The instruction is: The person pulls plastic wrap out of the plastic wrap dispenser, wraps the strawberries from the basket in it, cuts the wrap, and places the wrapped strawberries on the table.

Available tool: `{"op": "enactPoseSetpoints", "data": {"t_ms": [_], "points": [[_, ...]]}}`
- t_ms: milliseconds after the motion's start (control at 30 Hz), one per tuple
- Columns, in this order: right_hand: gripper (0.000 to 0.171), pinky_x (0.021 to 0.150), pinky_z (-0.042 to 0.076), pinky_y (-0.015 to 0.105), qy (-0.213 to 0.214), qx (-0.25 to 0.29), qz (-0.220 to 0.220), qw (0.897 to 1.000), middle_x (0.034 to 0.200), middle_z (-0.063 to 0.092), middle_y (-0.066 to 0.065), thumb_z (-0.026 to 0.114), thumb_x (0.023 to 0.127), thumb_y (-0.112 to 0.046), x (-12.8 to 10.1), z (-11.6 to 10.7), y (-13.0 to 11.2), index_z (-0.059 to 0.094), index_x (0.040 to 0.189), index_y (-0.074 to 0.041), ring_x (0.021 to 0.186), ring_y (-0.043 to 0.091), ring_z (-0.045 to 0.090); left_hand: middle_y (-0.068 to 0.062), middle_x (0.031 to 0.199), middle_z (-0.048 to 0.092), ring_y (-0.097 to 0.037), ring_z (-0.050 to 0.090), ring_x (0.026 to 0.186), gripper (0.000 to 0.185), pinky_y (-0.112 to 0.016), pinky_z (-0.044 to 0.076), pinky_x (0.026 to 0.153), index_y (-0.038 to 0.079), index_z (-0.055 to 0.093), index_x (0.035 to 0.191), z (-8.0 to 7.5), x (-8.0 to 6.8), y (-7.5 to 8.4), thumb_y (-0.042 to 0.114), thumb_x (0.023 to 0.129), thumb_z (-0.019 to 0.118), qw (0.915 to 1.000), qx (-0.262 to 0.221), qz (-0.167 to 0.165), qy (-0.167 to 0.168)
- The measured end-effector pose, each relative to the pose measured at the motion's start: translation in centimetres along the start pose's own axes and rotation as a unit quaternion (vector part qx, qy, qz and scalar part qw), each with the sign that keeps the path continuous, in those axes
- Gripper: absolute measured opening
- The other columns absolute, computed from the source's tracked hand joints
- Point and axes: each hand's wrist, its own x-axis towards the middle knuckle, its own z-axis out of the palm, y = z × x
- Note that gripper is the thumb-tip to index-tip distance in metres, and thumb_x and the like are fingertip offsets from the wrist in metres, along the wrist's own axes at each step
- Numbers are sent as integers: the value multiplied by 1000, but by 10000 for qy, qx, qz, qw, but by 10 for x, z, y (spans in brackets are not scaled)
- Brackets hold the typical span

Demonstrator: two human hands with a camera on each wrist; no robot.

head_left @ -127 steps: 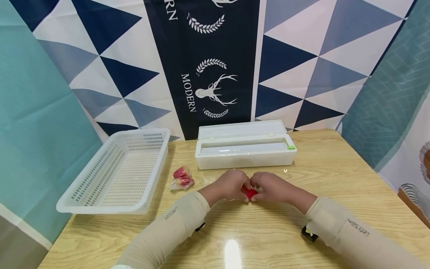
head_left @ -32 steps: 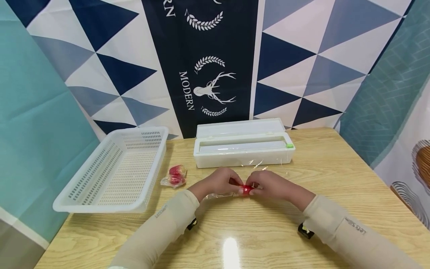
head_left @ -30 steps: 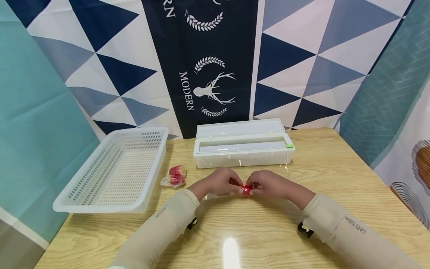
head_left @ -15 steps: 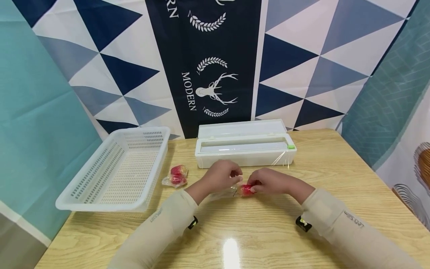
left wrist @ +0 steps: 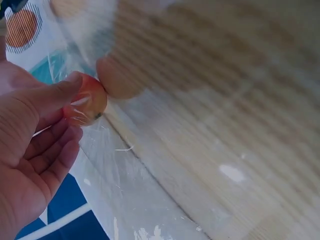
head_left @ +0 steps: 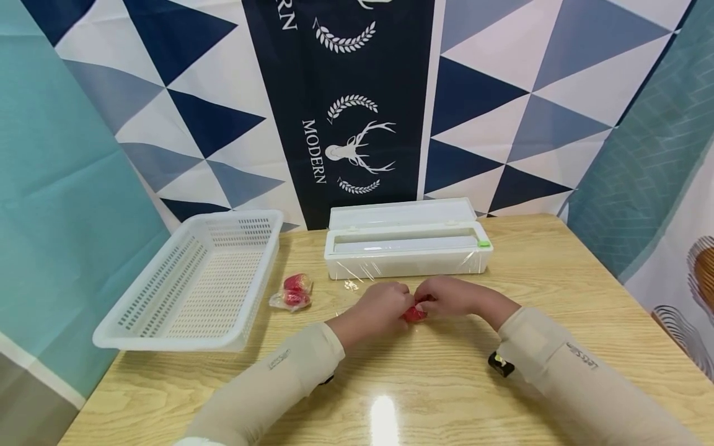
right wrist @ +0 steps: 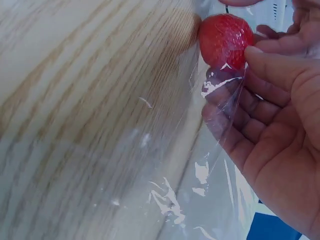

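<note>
A small red apple (head_left: 414,314) is held low over the wooden table between the two hands, with clear cling film around it. In the left wrist view the thumb of my left hand (head_left: 382,308) presses on the apple (left wrist: 89,102), its fingers bent behind. My right hand (head_left: 450,296) pinches the other side; the right wrist view has the thumb at the edge of the apple (right wrist: 226,41) and fingers under the glossy film (right wrist: 170,200). A thin dark stem sticks out of the fruit. The film spreads from the apple toward the dispenser.
Behind the hands stands a white cling film dispenser (head_left: 407,265), its lid raised and a roll inside. Two red-and-yellow wrapped apples (head_left: 296,290) lie to the left. Farther left is a white slotted plastic basket (head_left: 237,337). A patterned cloth hangs behind the table.
Half a second ago my left hand was lifted apart from the apple, up and to its left. It has come down against the apple, while my right hand stays on it.
</note>
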Motion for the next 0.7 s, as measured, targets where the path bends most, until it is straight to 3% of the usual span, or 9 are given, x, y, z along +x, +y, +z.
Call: {"op": "enactPoseSetpoints", "data": {"t_ms": [167,300,500,700], "points": [[12,76,52,34,648,-480,239,9965,91,67,-3,69,90,-7,-3,-6,-4,74,100,-8,81,13,59,8,73,60,-8,50,65,9,-21,42,60,16,71,83,1,8,-11,20,79,78,9965,-783,-295,-65],[18,86,52,42,1193,-800,281,9892,99,68,3,74,84,-4,-5,-8,-5,73,102,-5,94,22,63,10,75,66,-6,51,67,12,-18,42,64,14,76,88,3,12,-20,22,80,79,9898,-1362,-397,-118],[19,77,52,34,1138,-866,-30,9897,89,64,0,81,76,-5,2,6,-6,72,94,-5,82,17,60,6,79,70,-4,53,68,13,-14,44,65,10,78,92,8,20,-32,17,81,80,9763,-2100,-458,-254],[29,67,44,29,1227,-1336,217,9832,79,55,-4,88,70,-13,10,18,-5,66,89,-8,73,11,47,4,80,66,-9,53,73,11,-17,43,68,8,74,95,8,26,-38,12,85,75,9645,-2492,-732,-481]]}}
